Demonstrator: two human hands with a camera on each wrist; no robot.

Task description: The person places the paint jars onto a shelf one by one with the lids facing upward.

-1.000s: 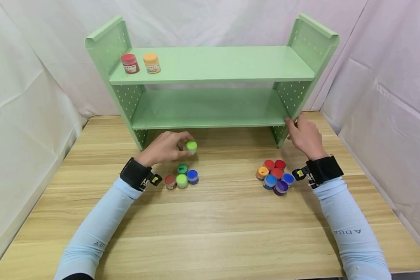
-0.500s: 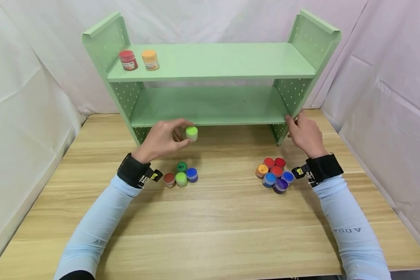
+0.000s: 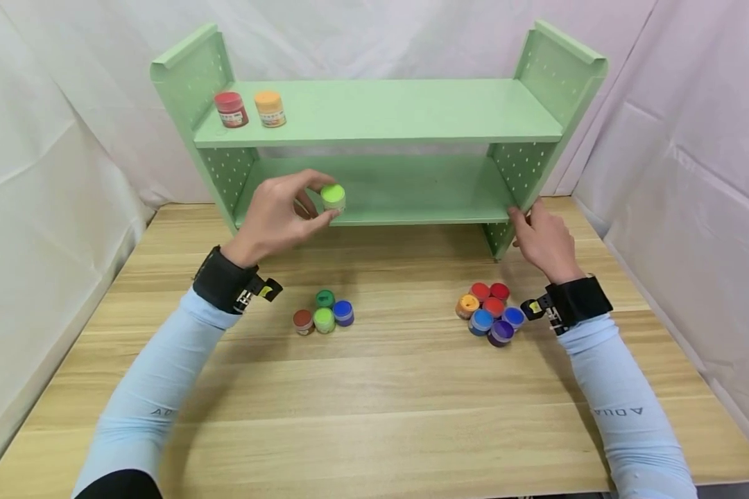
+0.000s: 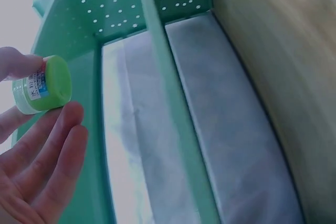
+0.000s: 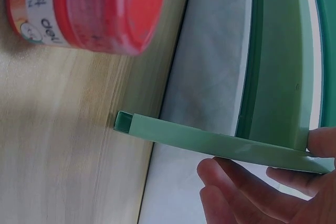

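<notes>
My left hand (image 3: 281, 211) pinches a small lime-green paint jar (image 3: 333, 197) between thumb and fingers, in front of the lower shelf board. In the left wrist view the jar (image 4: 46, 85) shows a printed label, and the other fingers spread below it. My right hand (image 3: 544, 239) grips the right side panel (image 3: 524, 187) of the green two-tier shelf (image 3: 381, 111). Seen from the right wrist, its thumb is on one side of the panel edge (image 5: 220, 145) and its fingers on the other. A red jar (image 3: 231, 109) and an orange-yellow jar (image 3: 270, 109) stand on the top board, at its left end.
On the wooden table (image 3: 399, 402), a left cluster holds a brown-red jar (image 3: 303, 321), a green jar (image 3: 325, 299), a lime jar (image 3: 324, 319) and a blue jar (image 3: 344, 313). Several red, orange, blue and purple jars (image 3: 501, 333) cluster at right. White cloth (image 3: 50, 173) hangs around.
My left hand has lifted the lime-green jar from low over the table up to the front of the lower board, drifting slightly left. The right hand stays on the shelf panel.
</notes>
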